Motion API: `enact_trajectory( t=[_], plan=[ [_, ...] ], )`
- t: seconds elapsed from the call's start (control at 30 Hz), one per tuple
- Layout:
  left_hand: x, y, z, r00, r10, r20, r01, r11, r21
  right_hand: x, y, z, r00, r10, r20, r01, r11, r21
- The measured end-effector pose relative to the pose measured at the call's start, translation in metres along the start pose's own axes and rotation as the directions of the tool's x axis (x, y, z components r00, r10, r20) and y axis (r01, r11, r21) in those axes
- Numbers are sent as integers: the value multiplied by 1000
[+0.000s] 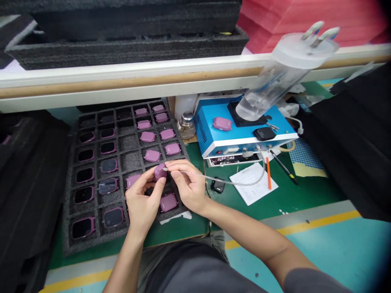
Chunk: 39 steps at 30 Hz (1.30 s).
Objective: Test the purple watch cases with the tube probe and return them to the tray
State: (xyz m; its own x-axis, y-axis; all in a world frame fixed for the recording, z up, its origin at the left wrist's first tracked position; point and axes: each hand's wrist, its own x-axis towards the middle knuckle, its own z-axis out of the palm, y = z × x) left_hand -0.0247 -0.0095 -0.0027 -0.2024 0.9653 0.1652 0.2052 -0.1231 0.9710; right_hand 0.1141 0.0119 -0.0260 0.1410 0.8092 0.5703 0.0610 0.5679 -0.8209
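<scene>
My left hand [143, 199] pinches a small purple watch case [159, 171] and holds it above a black foam tray [70, 240]. My right hand [187, 185] pinches the tip of a thin clear tube [232, 182] against the case's upper edge. The tube curves right to a blue control box [210, 136]. Several purple cases lie in the tray's right columns, one [168, 202] just under my hands. The left columns hold cases with dark screens facing up.
On the blue box sit another purple case [222, 123], a black pad [264, 133] and a clear plastic jar [275, 81]. A small glass bottle [186, 126], a paper sheet [252, 183], an orange pen [268, 173] and a small black part [218, 185] lie on the green mat.
</scene>
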Motion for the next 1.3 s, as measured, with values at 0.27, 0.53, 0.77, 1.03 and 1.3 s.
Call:
enact_trajectory(
  t=[0.27,0.53,0.77,1.03,1.3],
  plan=[
    [-1,-1,-1,1000,0,6,0,1000,1,0,-1,0,1000,11,3,-11,998,-55],
    [-2,-2,0,1000,-16,-3,16,1000,-2,-1,0,0,1000,10,1,-10,998,-57],
    [-3,-2,-1,1000,-26,-1,26,1000,4,-3,0,1,1000,21,-6,-21,999,-50],
    [-1,-3,0,999,-32,4,32,999,17,-2,0,0,1000,24,0,-24,997,-69],
    [-8,6,-10,988,96,120,-124,961,248,-16,0,-3,997,75,-1,-75,997,-28]
  ],
)
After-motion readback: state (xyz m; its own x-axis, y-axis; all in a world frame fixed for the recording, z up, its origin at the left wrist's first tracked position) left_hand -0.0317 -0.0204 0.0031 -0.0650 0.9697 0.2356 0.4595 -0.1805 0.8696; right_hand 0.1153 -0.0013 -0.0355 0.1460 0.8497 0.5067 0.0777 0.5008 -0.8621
